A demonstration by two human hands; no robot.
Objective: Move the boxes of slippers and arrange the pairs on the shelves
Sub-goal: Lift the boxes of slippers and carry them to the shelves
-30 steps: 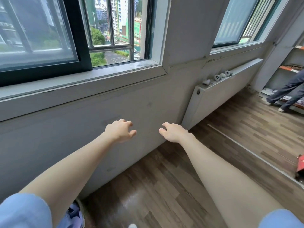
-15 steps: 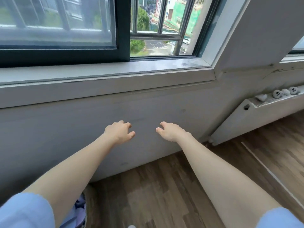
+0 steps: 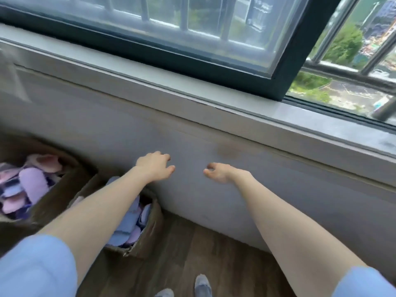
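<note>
Two brown cardboard boxes stand on the floor against the grey wall at the lower left. The nearer box (image 3: 150, 236) holds blue and lilac slippers (image 3: 128, 228) and is partly hidden under my left forearm. The farther box (image 3: 70, 174) is filled with pink and purple slippers (image 3: 32, 185). My left hand (image 3: 155, 166) hovers above and just right of the nearer box, fingers loosely curled and holding nothing. My right hand (image 3: 222, 173) is stretched out level with it in front of the wall, also without anything in it. No shelves are in view.
A grey wall (image 3: 214, 136) runs under a wide window sill (image 3: 235, 108) and a dark-framed window (image 3: 285, 67). Wooden floor (image 3: 203, 254) lies below. My feet in grey shoes (image 3: 202, 286) stand near the bottom edge.
The view has swung left along the wall: the radiator has left the frame and the two boxes of slippers have come into sight. Both hands stay outstretched and holding nothing.
</note>
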